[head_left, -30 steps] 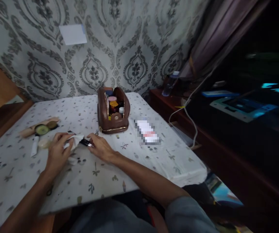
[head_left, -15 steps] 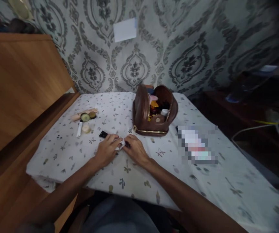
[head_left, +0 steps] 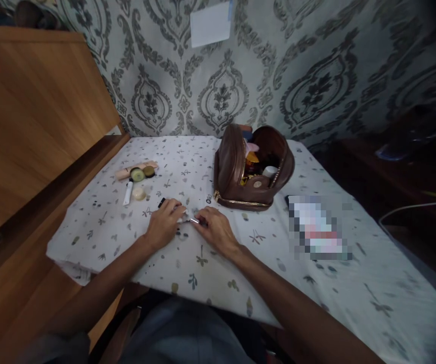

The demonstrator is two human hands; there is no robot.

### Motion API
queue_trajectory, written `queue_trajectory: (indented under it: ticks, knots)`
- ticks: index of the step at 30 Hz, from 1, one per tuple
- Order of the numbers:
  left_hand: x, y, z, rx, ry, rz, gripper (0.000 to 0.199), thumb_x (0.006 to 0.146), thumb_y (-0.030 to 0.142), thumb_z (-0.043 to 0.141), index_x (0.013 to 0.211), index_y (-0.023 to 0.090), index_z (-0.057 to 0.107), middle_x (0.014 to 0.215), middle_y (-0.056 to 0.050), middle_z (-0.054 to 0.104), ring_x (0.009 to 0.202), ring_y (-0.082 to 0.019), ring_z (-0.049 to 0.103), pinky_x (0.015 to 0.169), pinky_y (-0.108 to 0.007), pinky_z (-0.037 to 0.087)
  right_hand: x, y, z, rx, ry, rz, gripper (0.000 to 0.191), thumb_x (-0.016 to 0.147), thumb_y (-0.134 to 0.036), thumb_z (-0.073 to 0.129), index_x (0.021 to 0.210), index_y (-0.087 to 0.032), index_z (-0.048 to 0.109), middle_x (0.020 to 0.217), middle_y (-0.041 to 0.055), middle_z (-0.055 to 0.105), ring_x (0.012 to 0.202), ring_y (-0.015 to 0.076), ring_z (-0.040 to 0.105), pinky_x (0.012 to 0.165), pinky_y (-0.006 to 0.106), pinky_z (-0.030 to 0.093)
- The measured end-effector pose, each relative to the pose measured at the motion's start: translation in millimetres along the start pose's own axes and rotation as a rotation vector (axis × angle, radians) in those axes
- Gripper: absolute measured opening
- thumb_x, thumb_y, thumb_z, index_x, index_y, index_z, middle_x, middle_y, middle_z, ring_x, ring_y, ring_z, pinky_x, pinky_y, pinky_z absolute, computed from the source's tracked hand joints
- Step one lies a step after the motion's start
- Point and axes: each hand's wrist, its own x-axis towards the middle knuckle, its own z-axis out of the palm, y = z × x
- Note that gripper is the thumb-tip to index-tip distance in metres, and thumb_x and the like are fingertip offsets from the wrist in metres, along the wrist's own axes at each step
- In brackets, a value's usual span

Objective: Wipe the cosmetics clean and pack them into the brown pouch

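white tissue, one piece near frame centre, is gripped by the left hand's fingers; the right hand pinches one slim silver-tipped item.

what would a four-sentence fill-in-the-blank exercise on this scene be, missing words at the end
1. The bag beside the wall is ____ in colour.
2. The crumpled material at the fingers of the left hand is ____ in colour.
3. As the person sees it, the white tube lies to the ____ of the bag.
4. The hand nearer the bag is the person's ____ one.
Missing words: brown; white; left; right.
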Motion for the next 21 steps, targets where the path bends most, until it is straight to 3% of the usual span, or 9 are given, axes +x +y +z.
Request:
queue_trajectory:
  ticks: [3, 9, 14, 21]
  knots:
    - [-1, -9, -4.5, 0.021, -0.037, -0.077, 0.027, 0.086, 0.004, 0.049, 0.102, 0.02, 0.064, 0.103, -0.006, 0.061, 0.1, -0.02, 0.058, 0.071, -0.028, 0.05, 0, -1, -1, 0.011, -0.001, 0.005, 0.008, 0.086, -0.02, 0.066, 0.079, -0.019, 0.062, 0.076, 0.001, 0.057, 0.076, 0.0165, 0.052, 0.071, 0.027, 0.037]
    - [-5, -27, -10.5, 0.044, -0.097, -0.212, 0.04, 0.083, 0.005, 0.052, 0.118, 0.023, 0.063, 0.108, -0.006, 0.06, 0.099, -0.021, 0.06, 0.065, -0.028, 0.049, 0, -1, -1, 0.0, -0.009, 0.02, 0.007, 0.086, -0.02, 0.065, 0.08, -0.018, 0.064, 0.076, 0.0016, 0.057, 0.075, 0.0166, 0.052, 0.071, 0.027, 0.038]
    - [-8, -42, -8.4, 0.028, -0.095, -0.279, 0.037, 0.086, 0.009, 0.053, 0.118, 0.023, 0.065, 0.106, -0.006, 0.061, 0.095, -0.021, 0.062, 0.072, -0.03, 0.051, 0, 3, 1, 0.012, 0.01, -0.008, 0.009, 0.088, -0.022, 0.063, 0.08, -0.019, 0.065, 0.076, 0.0018, 0.058, 0.077, 0.017, 0.053, 0.072, 0.027, 0.039]
    - [-9, -29, -13.6, 0.059, -0.132, -0.244, 0.039, 0.086, 0.008, 0.051, 0.121, 0.02, 0.063, 0.107, -0.008, 0.061, 0.095, -0.022, 0.062, 0.069, -0.031, 0.051, -1, 0, 0, 0.013, 0.001, 0.005, 0.012, 0.09, -0.025, 0.061, 0.084, -0.018, 0.069, 0.078, 0.0029, 0.06, 0.076, 0.0166, 0.054, 0.073, 0.028, 0.039]
